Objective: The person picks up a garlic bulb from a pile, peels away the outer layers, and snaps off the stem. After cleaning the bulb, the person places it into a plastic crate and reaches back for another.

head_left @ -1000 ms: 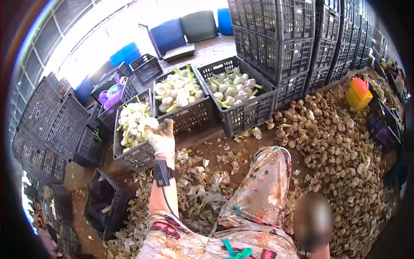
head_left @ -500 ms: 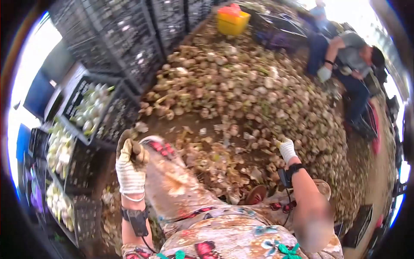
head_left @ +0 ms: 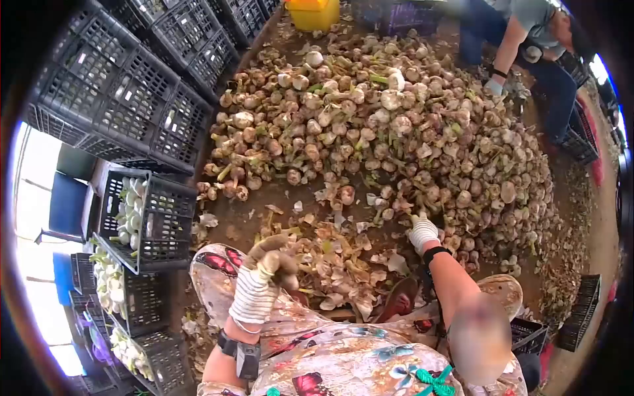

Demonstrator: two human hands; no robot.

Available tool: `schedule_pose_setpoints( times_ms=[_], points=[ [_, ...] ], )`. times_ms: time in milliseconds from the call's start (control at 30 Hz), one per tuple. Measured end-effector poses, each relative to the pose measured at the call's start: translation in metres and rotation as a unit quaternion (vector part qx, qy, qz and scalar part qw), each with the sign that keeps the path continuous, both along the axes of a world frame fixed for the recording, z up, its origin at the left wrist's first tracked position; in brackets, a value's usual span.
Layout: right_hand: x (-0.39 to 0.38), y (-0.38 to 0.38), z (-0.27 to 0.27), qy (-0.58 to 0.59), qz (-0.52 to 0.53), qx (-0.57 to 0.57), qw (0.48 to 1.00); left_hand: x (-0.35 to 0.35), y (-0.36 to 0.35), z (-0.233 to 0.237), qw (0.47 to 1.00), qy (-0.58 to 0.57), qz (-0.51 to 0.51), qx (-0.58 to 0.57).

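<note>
My left hand [head_left: 267, 267] wears a striped white glove with brownish fingers and is held over my left knee. Its fingers are curled inward, and what they hold, if anything, I cannot make out. My right hand [head_left: 422, 232], gloved the same way, reaches down to the near edge of a big heap of garlic bulbs [head_left: 370, 132]; its fingertips are among the bulbs and partly hidden. Between my legs lies a mound of loose garlic skins and trimmings [head_left: 337, 267]. The bulbs are brownish white, some with short green stems.
Stacked black plastic crates [head_left: 125, 86] stand on the left. Nearer, a crate [head_left: 168, 221] holds cleaned white bulbs [head_left: 132, 214], with more filled crates below. A yellow bucket [head_left: 316, 14] is at the back. Another person [head_left: 522, 53] bends over the heap's far right side.
My left hand has moved right and inward, over my knee. My right hand has shifted slightly left and down at the heap's edge. The view has tilted downward; the other person's gloved hand is lower, at the heap.
</note>
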State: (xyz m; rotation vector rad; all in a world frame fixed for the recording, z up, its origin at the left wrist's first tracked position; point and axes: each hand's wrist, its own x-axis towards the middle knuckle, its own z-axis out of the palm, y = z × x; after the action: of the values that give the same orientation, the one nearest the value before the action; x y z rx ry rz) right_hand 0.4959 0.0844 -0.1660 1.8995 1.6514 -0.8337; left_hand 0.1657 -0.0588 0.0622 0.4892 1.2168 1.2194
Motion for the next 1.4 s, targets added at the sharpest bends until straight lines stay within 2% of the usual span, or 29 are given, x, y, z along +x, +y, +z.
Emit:
schedule_pose_setpoints(
  times_ms=[33,133,167,233,300,367,400,433,500,567,633,667,767,800,933,1033,1167,1200,1300,1333,1400],
  points=[
    [0.004,0.004,-0.01,-0.007,0.006,-0.006,1.0,0.0,0.001,-0.007,1.0,-0.018,-0.007,-0.001],
    [0.013,0.003,-0.02,0.033,0.004,0.08,0.996,0.0,0.004,-0.02,0.999,-0.027,-0.033,-0.02],
    [0.013,0.002,-0.019,0.146,-0.024,0.107,0.983,0.002,0.006,-0.026,0.999,-0.011,-0.043,-0.022],
    [0.005,0.004,-0.01,0.363,-0.07,0.156,0.916,0.008,0.01,-0.035,0.997,0.017,-0.075,-0.029],
    [-0.032,0.003,0.059,0.5,-0.164,0.019,0.85,0.018,0.012,-0.041,0.991,0.047,-0.119,-0.041],
    [-0.071,-0.013,0.11,0.648,-0.207,-0.055,0.731,0.032,0.011,-0.045,0.987,0.064,-0.141,-0.038],
    [-0.087,-0.024,0.14,0.68,-0.197,-0.077,0.702,0.034,0.009,-0.064,0.986,0.042,-0.159,0.037],
    [-0.103,-0.035,0.164,0.709,-0.188,-0.101,0.672,0.039,0.009,-0.065,0.989,-0.005,-0.142,0.034],
    [-0.129,-0.059,0.179,0.727,-0.249,-0.006,0.64,0.047,0.002,-0.048,0.993,-0.004,-0.085,0.077],
    [-0.138,-0.069,0.183,0.715,-0.178,0.079,0.671,0.043,-0.006,-0.041,0.988,0.043,-0.06,0.134],
    [-0.14,-0.083,0.185,0.674,-0.179,0.024,0.717,0.037,-0.014,-0.046,0.971,0.124,-0.068,0.194],
    [-0.142,-0.09,0.185,0.683,-0.161,0.038,0.711,0.035,-0.018,-0.047,0.958,0.17,-0.076,0.217],
    [-0.145,-0.101,0.189,0.706,-0.144,0.048,0.692,0.034,-0.028,-0.043,0.961,0.138,-0.077,0.229],
    [-0.145,-0.104,0.19,0.712,-0.144,0.046,0.685,0.032,-0.03,-0.04,0.953,0.18,-0.081,0.228],
    [-0.144,-0.112,0.209,0.685,-0.139,0.034,0.714,0.031,-0.035,-0.029,0.953,0.153,-0.087,0.246],
    [-0.139,-0.113,0.204,0.674,-0.107,0.047,0.729,0.024,-0.037,-0.034,0.969,0.065,-0.115,0.209],
    [-0.14,-0.126,0.205,0.687,-0.157,0.036,0.709,0.017,-0.034,-0.025,0.985,-0.09,-0.101,0.103],
    [-0.141,-0.127,0.204,0.703,-0.173,0.025,0.689,0.014,-0.033,-0.03,0.979,-0.144,-0.11,0.098],
    [-0.139,-0.129,0.207,0.688,-0.214,-0.008,0.694,0.02,-0.034,-0.045,0.967,-0.019,-0.101,0.234],
    [-0.146,-0.132,0.203,0.698,-0.176,0.073,0.69,0.024,-0.038,-0.032,0.964,0.047,-0.076,0.252],
    [-0.145,-0.131,0.208,0.663,-0.047,0.173,0.726,0.023,-0.04,-0.03,0.977,0.005,-0.047,0.206]
  ],
)
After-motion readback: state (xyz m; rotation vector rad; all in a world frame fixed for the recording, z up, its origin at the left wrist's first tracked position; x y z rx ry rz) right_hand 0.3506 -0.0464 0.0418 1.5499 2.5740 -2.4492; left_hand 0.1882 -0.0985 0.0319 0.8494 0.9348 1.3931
